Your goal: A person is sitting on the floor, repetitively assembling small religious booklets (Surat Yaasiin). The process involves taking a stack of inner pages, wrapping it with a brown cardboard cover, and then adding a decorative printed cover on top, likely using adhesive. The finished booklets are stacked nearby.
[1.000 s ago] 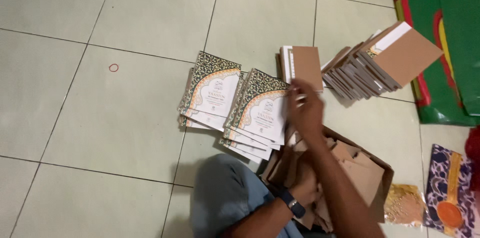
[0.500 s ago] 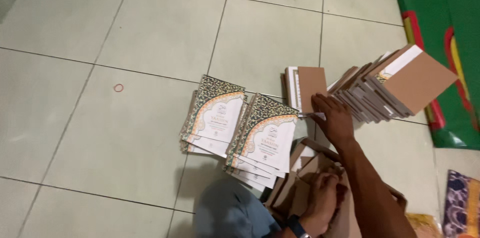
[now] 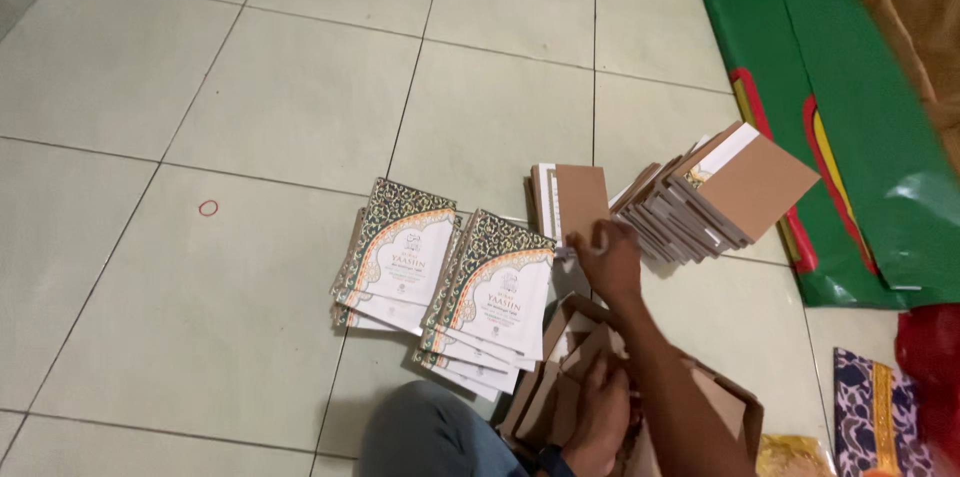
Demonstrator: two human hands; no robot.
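Observation:
My right hand (image 3: 606, 259) reaches forward to the near edge of a small stack of brown-backed booklets (image 3: 578, 197). Its fingers are pinched on a thin white piece at that edge. My left hand (image 3: 597, 415), with a dark watch at the wrist, is down in an open cardboard box (image 3: 738, 405), its fingers curled over one of the brown booklets (image 3: 556, 389) standing inside. Two fanned stacks of booklets with ornate green-and-gold covers (image 3: 400, 257) (image 3: 495, 302) lie just left of the box.
A taller, leaning pile of brown booklets (image 3: 715, 195) stands right of the small stack. A green mat with red and yellow trim (image 3: 840, 107) covers the floor at right. A small red rubber band (image 3: 208, 208) lies on the pale tiles at left. My knee (image 3: 430, 432) is at the bottom.
My right hand has slid from the top of the small brown stack down to its near edge. My left hand has dropped into the box.

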